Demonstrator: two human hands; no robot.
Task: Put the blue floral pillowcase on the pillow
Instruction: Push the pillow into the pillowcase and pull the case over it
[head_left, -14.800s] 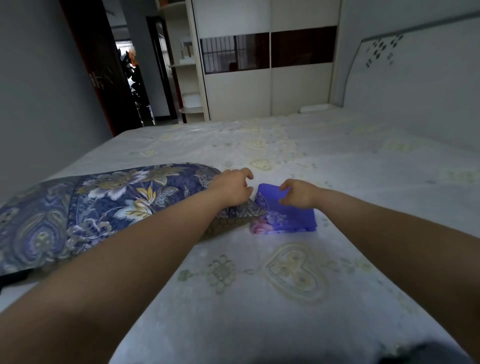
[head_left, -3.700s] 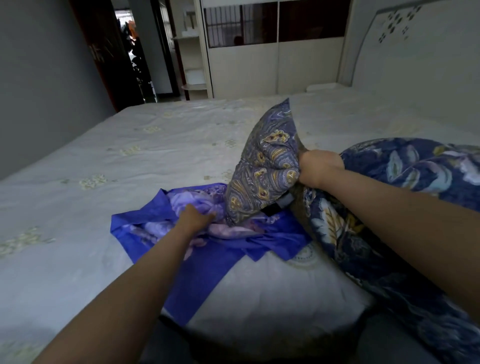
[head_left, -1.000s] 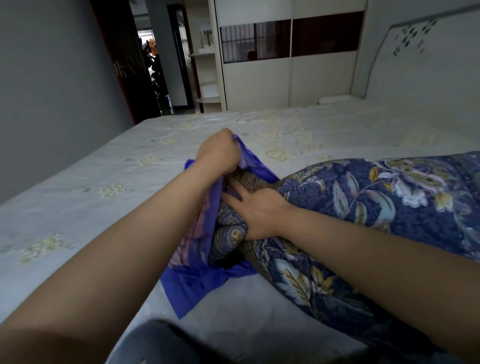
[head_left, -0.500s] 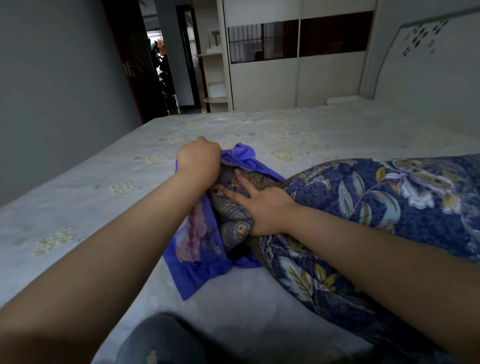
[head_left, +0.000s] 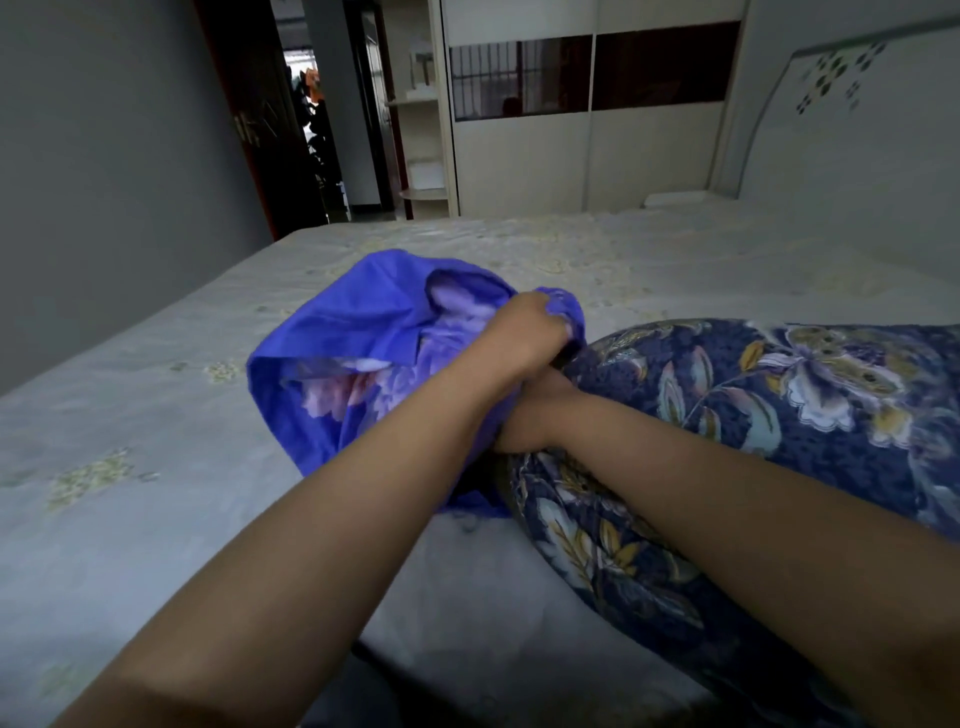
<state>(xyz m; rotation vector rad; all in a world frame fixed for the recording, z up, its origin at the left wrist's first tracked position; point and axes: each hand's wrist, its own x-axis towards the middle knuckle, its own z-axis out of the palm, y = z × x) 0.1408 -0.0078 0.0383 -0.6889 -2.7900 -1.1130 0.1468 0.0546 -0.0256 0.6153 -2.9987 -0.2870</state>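
**A:** Which way does the long, plump pillow in its dark navy cover with yellow and white flowers (head_left: 779, 405) lie?

**B:** Its long axis runs from the right edge of the view toward the middle of the bed, and its near end points into the mouth of the bright blue floral pillowcase (head_left: 374, 353). The pillowcase is bunched just left of that end, touching it, its opening turned toward the pillow.

**A:** And the hands?

**B:** The left hand (head_left: 524, 332) is clenched on the upper hem of the pillowcase, lifting the cloth above the pillow's end. The right hand (head_left: 530, 415) is pushed in at the pillow's end under the left wrist; its fingers are hidden, so I cannot tell whether it grips anything.

**A:** What is under the pillow?

**B:** A pale bedsheet with faint yellow-green embroidered motifs (head_left: 156, 467). Beyond the pillow stands a cream wardrobe with dark glass panels (head_left: 587, 114), and left of that an open dark doorway (head_left: 311, 119).

**A:** How does the pillowcase look?

**B:** Thin, creased, with pink and lilac blooms, puffed up loosely.
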